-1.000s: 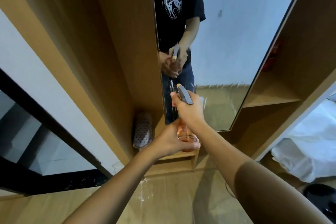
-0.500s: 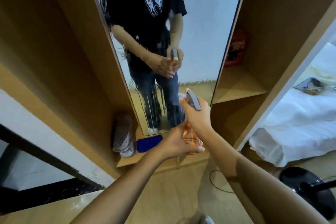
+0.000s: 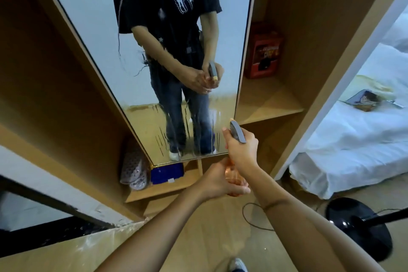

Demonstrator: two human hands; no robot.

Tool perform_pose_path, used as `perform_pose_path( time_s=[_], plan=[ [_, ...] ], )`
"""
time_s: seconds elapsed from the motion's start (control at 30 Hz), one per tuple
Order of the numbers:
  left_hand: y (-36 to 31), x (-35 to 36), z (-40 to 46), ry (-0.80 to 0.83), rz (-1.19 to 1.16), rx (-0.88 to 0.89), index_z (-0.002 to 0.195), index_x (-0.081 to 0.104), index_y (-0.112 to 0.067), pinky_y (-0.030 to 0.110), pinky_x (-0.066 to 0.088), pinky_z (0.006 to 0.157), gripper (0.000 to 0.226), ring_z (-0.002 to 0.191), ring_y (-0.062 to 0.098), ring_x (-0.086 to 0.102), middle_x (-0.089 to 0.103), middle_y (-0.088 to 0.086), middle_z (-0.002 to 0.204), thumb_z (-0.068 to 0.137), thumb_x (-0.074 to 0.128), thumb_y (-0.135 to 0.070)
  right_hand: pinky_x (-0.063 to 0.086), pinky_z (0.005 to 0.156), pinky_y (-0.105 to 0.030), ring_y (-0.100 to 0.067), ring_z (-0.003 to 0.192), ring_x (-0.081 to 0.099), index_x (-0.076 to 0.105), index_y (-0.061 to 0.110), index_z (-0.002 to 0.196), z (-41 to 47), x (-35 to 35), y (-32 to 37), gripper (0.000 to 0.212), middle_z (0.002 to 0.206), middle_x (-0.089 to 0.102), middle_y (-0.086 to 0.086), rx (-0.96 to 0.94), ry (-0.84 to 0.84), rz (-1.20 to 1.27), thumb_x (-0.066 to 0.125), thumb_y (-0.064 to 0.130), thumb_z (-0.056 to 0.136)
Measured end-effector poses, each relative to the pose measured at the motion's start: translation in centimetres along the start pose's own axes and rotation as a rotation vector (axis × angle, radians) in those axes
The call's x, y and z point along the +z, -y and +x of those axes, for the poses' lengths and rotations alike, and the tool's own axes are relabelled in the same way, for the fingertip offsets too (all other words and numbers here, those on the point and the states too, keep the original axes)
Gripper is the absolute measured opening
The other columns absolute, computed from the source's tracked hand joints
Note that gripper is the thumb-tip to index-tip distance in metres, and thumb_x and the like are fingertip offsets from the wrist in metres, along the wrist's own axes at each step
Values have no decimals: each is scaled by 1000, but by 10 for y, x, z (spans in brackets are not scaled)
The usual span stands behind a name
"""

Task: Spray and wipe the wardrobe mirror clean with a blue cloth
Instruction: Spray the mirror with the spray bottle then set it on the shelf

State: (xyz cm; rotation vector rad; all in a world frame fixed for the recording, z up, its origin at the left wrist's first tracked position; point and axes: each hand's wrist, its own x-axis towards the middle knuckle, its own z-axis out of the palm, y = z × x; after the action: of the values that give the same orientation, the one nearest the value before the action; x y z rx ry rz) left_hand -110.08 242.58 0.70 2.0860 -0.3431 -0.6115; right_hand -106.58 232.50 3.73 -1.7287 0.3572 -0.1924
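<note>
Right hand (image 3: 241, 150) clamps spray bottle (image 3: 236, 175) head; left hand (image 3: 217, 182) fingers cup its base, steadying aim at mirror (image 3: 136, 55).

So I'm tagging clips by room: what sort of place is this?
Most likely a bedroom: a wardrobe mirror set between wooden shelves, and a bed with white sheets to the right.
</note>
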Motion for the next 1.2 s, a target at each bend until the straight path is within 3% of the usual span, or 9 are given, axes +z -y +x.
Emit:
perform_pose_path(
  time_s=[0.17, 0.27, 0.37, 0.53, 0.7, 0.8, 0.9, 1.03, 1.2],
  plan=[
    [0, 10, 6, -21, -29, -35, 132, 44, -33, 17, 48, 82, 73, 102, 0, 56, 56, -21, 108, 69, 82, -40, 45, 55, -15, -9, 64, 59, 63, 13, 94, 7, -5, -4, 20, 76, 63, -1, 36, 62, -3, 64, 33, 92],
    [4, 13, 5, -44, -39, -72, 133, 41, -34, 23, 48, 88, 78, 111, 7, 54, 56, -15, 118, 68, 82, -44, 42, 51, -10, -3, 58, 55, 61, 17, 89, 7, -4, -6, 15, 74, 61, 3, 19, 168, -23, 63, 32, 92],
    [9, 13, 1, -85, -59, -96, 133, 41, -31, 17, 46, 82, 77, 108, 7, 54, 54, -16, 113, 69, 83, -38, 44, 51, -7, -4, 62, 57, 61, 19, 87, 5, 5, -8, 12, 77, 63, 2, 1, 225, -9, 64, 30, 92],
    [19, 5, -8, -110, -89, -130, 134, 45, -24, 25, 53, 88, 75, 108, 9, 58, 58, -13, 112, 70, 84, -28, 49, 55, -12, -11, 69, 63, 62, 17, 93, -2, 26, -11, 11, 79, 65, -2, 35, 194, -4, 63, 28, 93],
    [27, -8, -19, -137, -102, -129, 130, 46, -22, 14, 47, 79, 67, 99, 3, 54, 55, -16, 102, 73, 81, -18, 50, 56, -13, -10, 64, 62, 61, 18, 90, -11, 47, -9, 10, 75, 63, 1, 0, 188, -28, 62, 27, 94],
    [33, -19, -27, -159, -93, -131, 126, 47, -25, 8, 45, 72, 64, 88, -5, 55, 54, -23, 96, 72, 82, -22, 51, 61, -16, -11, 70, 63, 63, 14, 93, -12, 57, -5, 16, 79, 66, -3, -29, 276, -24, 62, 30, 93],
    [39, -30, -32, -172, -119, -142, 121, 47, -28, 12, 47, 77, 62, 90, -4, 56, 57, -21, 97, 71, 83, -25, 47, 64, -17, -5, 68, 60, 62, 14, 95, -14, 70, 1, 21, 76, 63, 4, -47, 322, -40, 63, 35, 92],
    [47, -44, -37, -169, -115, -129, 127, 48, -25, 20, 50, 87, 68, 102, 3, 58, 59, -17, 105, 69, 84, -27, 46, 62, -17, -4, 66, 59, 63, 14, 93, -16, 88, 3, 18, 75, 63, 5, -49, 285, -28, 62, 32, 94],
    [59, -54, -42, -185, -124, -135, 118, 47, -32, 18, 50, 83, 61, 96, 0, 57, 58, -20, 101, 69, 83, -24, 54, 67, -24, -10, 69, 61, 62, 15, 93, -18, 108, 5, 19, 75, 63, 2, -16, 253, -79, 61, 34, 93]
  ],
)
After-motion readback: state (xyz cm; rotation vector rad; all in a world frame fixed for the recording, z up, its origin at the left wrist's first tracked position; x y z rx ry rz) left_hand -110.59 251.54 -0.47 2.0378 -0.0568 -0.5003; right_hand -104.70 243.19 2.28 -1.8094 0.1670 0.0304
